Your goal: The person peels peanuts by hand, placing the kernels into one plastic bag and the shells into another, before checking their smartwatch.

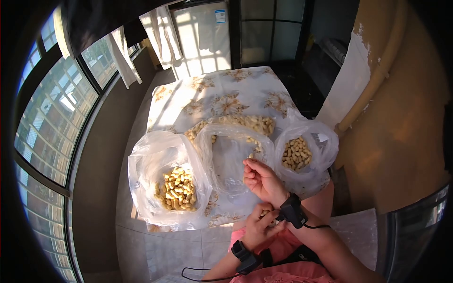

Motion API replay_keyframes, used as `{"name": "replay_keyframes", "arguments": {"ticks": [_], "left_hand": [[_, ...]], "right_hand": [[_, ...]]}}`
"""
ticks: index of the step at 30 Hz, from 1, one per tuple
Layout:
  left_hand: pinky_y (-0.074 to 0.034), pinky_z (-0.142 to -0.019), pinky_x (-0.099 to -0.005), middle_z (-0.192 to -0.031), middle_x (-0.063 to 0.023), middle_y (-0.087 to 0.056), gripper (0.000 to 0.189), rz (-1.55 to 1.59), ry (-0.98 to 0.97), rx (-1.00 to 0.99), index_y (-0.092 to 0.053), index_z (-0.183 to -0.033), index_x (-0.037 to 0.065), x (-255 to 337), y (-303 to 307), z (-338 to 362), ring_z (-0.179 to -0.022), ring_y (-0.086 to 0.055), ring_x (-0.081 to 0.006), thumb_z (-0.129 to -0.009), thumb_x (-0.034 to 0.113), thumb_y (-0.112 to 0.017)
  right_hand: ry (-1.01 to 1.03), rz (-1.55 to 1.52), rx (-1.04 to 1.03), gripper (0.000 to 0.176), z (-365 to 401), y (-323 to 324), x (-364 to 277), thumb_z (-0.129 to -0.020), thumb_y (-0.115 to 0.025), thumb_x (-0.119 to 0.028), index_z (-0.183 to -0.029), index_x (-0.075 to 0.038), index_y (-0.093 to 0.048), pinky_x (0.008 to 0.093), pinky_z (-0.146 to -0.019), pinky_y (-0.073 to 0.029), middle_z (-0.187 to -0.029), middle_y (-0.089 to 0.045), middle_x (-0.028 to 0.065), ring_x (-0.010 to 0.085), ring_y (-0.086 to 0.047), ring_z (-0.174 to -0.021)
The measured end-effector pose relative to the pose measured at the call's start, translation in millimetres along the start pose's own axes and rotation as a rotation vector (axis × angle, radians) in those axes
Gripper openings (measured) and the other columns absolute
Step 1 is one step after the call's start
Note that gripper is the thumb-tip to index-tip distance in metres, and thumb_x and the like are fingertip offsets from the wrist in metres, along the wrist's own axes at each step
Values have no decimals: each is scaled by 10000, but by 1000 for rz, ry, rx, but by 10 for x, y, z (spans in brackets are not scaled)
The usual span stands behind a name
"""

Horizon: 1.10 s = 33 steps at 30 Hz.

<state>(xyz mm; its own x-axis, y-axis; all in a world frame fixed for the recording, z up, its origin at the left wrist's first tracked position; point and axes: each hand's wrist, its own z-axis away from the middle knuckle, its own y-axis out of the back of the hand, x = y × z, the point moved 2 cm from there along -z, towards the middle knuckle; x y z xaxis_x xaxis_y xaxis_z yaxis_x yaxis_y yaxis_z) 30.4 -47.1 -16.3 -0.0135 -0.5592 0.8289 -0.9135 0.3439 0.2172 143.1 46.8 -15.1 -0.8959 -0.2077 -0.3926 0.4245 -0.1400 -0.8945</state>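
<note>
My right hand (pixel 262 180) is raised over the front of the middle clear plastic bag (pixel 226 181), its thumb and fingers pinched on a peanut (pixel 250 156). Below it, close to my right forearm, my left hand (pixel 260 228) is curled around some unshelled peanuts (pixel 266 213), which show partly between its fingers. To the left stands an open plastic bag (pixel 141 162) with a pile of peanuts (pixel 178 188) at its bottom. Another open bag (pixel 325 158) on the right holds more peanuts (pixel 296 154). Further peanuts (pixel 255 123) lie in the far part of the middle bag.
The bags rest on a table with a white, brown-flowered cloth (pixel 231 101). Windows (pixel 61 108) run along the left wall. A white fridge-like cabinet (pixel 200 40) and a dark-framed glass door (pixel 271 33) stand behind. A pipe (pixel 373 85) follows the right wall.
</note>
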Motion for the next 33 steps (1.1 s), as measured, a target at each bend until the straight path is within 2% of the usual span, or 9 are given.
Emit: {"name": "replay_keyframes", "arguments": {"ticks": [4,6,11,14,17,20,25,30,33], "left_hand": [[-510,-636,-304,-976,-82,-542,326,7,3,-11,-659,-993,24,-12,30,-18,-719,-594,-183,-735,116,-836],[-505,-637,-296,-973,-76,-541,365,55,5,7,-641,-1026,31,-51,10,-14,-713,-584,-176,-728,110,-836],[-492,-643,-285,-954,-69,-537,451,139,87,54,-602,-1088,46,-7,26,-105,-724,-567,-162,-712,105,-845],[-480,-707,-286,-925,-63,-548,455,123,70,-40,-589,-1094,32,-29,114,-226,-760,-575,-162,-748,168,-851],[-456,-714,-253,-943,-57,-514,297,249,101,105,-583,-1100,15,-141,175,-300,-764,-556,-133,-863,117,-730],[-456,-692,-241,-944,-49,-512,246,235,165,161,-604,-1071,12,-158,281,-448,-756,-549,-121,-872,104,-715],[-479,-660,-266,-989,-66,-551,317,113,14,-117,-645,-1029,51,-130,174,-436,-749,-564,-138,-742,21,-775],[-509,-697,-310,-1010,-87,-554,512,64,78,-120,-633,-1062,47,24,-70,-306,-804,-601,-204,-639,142,-906],[-515,-711,-327,-1004,-107,-569,570,-34,-28,-16,-628,-1054,29,12,-159,-241,-830,-616,-241,-604,194,-936]], "right_hand": [[137,360,-4,94,110,-250,0,-1000,-624,-128,-1038,-42,-623,241,-598,-423,-817,-608,13,85,-528,-662],[237,739,-40,116,135,-309,-25,-1001,-629,-143,-1049,-38,-618,240,-613,-434,-830,-612,17,94,-543,-674],[301,792,-23,114,78,-164,-9,-981,-646,-105,-1023,-2,-624,240,-597,-459,-825,-629,27,92,-558,-655],[311,860,-28,100,57,-125,-52,-975,-648,-88,-1027,-4,-628,238,-599,-471,-828,-634,30,91,-563,-656],[308,802,-38,100,61,-114,-137,-986,-631,-80,-1049,-4,-621,243,-633,-480,-847,-625,49,103,-574,-679],[324,806,16,106,108,-138,-162,-985,-631,-79,-1058,-2,-624,240,-636,-482,-850,-626,52,106,-579,-681],[362,783,10,102,25,-63,-217,-989,-628,-89,-1050,-6,-627,237,-613,-475,-860,-635,56,101,-574,-658],[433,872,41,64,27,-94,-252,-987,-614,-57,-1024,-6,-618,229,-604,-462,-856,-633,43,95,-567,-652],[490,916,37,51,-22,-5,-174,-981,-612,-35,-1022,-4,-615,223,-602,-458,-854,-630,32,88,-561,-650]]}}
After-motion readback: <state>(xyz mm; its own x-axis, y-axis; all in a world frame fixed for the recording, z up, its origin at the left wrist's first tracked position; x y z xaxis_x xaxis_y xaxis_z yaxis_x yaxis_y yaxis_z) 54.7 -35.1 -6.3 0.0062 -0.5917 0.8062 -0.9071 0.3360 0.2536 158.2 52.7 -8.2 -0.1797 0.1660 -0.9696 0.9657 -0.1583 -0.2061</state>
